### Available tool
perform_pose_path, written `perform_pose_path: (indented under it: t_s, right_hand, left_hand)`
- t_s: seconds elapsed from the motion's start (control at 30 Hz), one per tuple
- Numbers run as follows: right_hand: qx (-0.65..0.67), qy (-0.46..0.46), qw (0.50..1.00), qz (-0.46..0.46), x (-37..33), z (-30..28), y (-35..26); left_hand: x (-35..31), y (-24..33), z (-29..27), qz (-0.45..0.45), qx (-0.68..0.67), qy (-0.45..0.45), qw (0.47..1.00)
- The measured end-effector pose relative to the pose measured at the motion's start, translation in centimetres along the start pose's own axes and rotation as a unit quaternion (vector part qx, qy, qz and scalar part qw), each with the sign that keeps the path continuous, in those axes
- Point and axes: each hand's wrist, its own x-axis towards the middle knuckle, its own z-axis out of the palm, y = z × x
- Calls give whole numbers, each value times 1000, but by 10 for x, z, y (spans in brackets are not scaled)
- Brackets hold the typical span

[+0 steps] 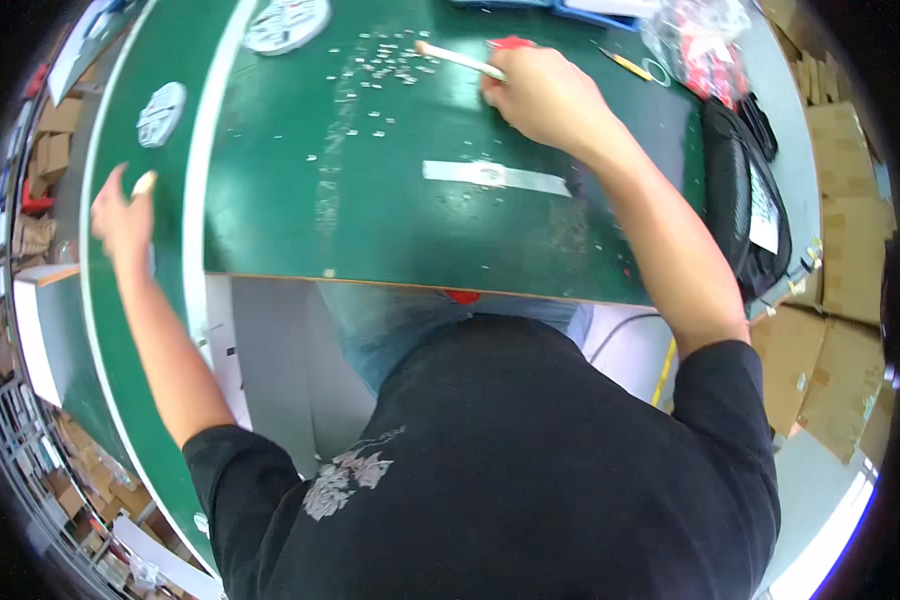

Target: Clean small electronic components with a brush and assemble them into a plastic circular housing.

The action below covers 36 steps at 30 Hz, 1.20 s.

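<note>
Seemingly at a picking step, the right hand pinches a white stick near small pieces, left hand spread above the belt, careful aim likely needed next

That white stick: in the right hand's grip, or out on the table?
In the right hand: it closes around one end of the white stick, whose brownish far end sticks out leftward near small pieces.

At your right you see a black bag with a white paper on it. Near it sits a clear plastic bag with something red inside. Brown boxes stand farther right. Shelves stand far to your left.
</note>
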Motion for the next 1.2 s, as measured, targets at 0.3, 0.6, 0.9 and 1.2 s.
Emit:
perform_pose_path:
  t_s: [0.3, 0.6, 0.9, 1.2]
  right_hand:
    - [112, 41, 992, -34, -22, -6, -3]
    - [207, -15, 978, -10, -25, -29, 11]
    - [128, -16, 991, -20, -31, -10, 33]
    - [-11, -5, 1000, 2, -39, 3, 10]
  left_hand:
    - [59, 46, 63, 37, -143, 3, 989]
    - [56, 31, 34, -152, -475, -44, 866]
    - [-22, 71, -63, -199, -865, -68, 455]
    - [-104, 184, -109, -72, -826, -251, 500]
